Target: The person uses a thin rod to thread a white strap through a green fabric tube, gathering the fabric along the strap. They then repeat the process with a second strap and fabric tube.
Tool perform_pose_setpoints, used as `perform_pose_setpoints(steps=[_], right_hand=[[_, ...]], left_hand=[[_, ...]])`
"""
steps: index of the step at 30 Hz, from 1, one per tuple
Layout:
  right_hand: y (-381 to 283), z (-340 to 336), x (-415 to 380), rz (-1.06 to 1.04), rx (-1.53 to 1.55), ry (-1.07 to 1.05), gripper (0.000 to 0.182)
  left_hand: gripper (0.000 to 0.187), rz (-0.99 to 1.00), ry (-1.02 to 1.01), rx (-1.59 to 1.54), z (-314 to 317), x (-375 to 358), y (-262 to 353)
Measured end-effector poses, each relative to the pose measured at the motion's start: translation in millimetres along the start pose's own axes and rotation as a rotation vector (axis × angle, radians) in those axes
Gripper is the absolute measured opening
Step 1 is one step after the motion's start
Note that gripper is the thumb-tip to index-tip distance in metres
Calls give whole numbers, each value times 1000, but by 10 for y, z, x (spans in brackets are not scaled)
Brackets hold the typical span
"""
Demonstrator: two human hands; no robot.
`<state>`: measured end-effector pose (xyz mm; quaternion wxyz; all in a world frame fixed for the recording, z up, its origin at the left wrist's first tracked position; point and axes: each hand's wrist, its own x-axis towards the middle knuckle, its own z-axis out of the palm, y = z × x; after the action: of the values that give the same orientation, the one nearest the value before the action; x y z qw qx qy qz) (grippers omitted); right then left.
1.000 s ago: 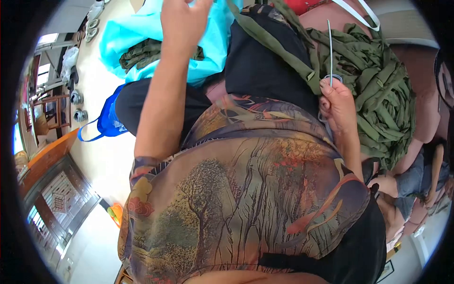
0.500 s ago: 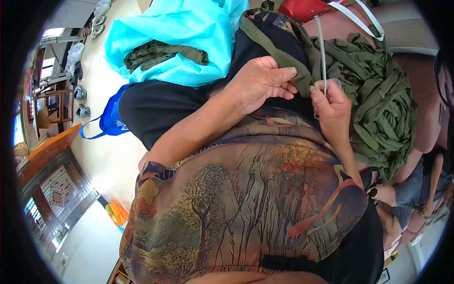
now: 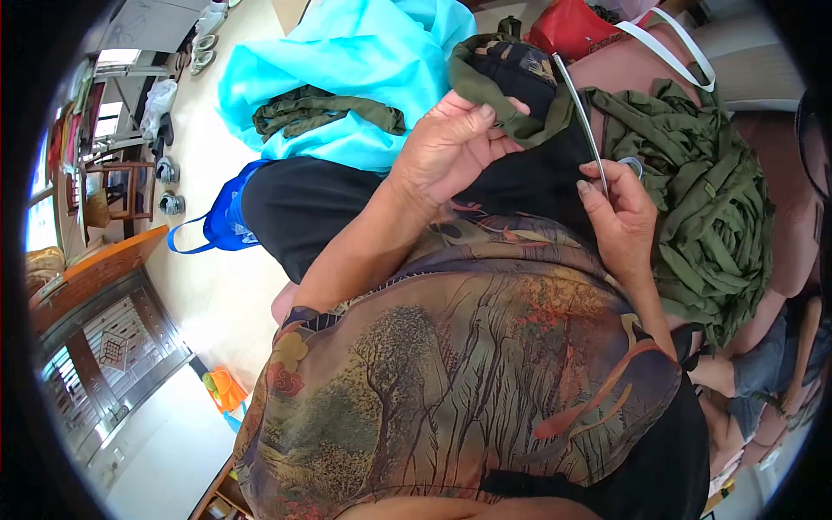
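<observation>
My left hand (image 3: pixel 455 143) is closed, pinching an olive-green fabric strip (image 3: pixel 481 91) between thumb and fingers. The strip curves in a loop over my dark-trousered lap. My right hand (image 3: pixel 620 212) grips a long, slim metal rod (image 3: pixel 579 108) near its lower end, and its tip points up and to the left, beside the loop. By the right fingers shows a pale ring (image 3: pixel 635 165), which may belong to the rod. To the right of this hand lies a big heap of olive-green strips (image 3: pixel 715 208).
A bright cyan bag (image 3: pixel 347 56) with more green strips (image 3: pixel 325 117) lies beyond my left arm. Below it is a blue bag (image 3: pixel 221 212). A red bag (image 3: pixel 568 30) with white handles is at the top right. Another person's arm (image 3: pixel 804 351) appears at the right edge.
My left hand has moved up and left with the strip, drawing it into a rounder loop. The rod has tilted left, its lower end now apart from the strip. The camera view has shifted slightly.
</observation>
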<state>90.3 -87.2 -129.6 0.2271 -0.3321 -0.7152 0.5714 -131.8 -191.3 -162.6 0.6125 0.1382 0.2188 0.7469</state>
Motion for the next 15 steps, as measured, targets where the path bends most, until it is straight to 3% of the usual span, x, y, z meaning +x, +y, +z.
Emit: perform_pose_setpoints(steps=[7, 9, 11, 12, 15], right_hand=[[-193, 163, 330, -125, -52, -67, 42], [-138, 235, 410, -231, -118, -56, 32], [-33, 316, 474, -320, -71, -62, 22], [-91, 304, 417, -158, 57, -40, 3], [-171, 167, 361, 190, 242, -156, 12]], left_hand=[[20, -22, 30, -36, 174, -27, 77], [20, -44, 15, -41, 194, -36, 91], [19, -14, 164, 51, 275, -34, 83], [19, -3, 238, 98, 294, -26, 72], [19, 16, 241, 42, 262, -29, -3]])
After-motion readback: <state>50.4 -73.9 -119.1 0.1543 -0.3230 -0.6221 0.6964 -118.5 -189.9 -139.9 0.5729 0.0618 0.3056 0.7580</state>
